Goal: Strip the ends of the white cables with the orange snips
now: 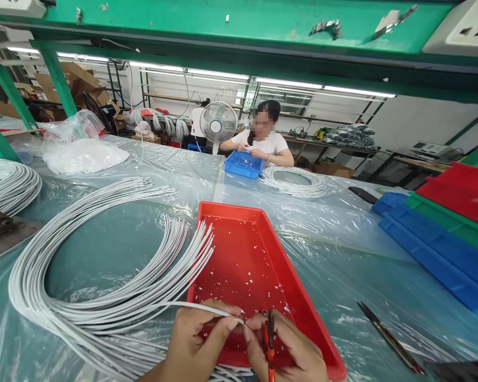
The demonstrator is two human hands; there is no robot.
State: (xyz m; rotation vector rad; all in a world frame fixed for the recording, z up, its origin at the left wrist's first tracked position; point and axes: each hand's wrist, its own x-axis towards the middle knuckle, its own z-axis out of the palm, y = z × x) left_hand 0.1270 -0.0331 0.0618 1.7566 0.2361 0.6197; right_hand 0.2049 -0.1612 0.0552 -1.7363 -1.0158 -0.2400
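My left hand (201,337) pinches a white cable (199,306) close to its end, between thumb and forefinger. My right hand (292,350) is closed around small orange-handled pliers (269,339), jaws pointing up, while its thumb and fingertip meet at the cable's tip. Both hands are over the near part of a red tray (273,233) scattered with small white scraps. The held cable runs left to a large coiled bundle of white cables (35,286), whose loose ends reach over the tray's left rim. The pliers' lower handles are partly hidden by my fingers.
Metal tweezers (390,339) lie on the plastic-covered table at right. Stacked blue, green and red trays (434,233) stand beyond them. Another cable coil (8,183) is at far left. Opposite, a person (265,138) works over a blue tray (242,168). A green shelf beam (223,21) crosses overhead.
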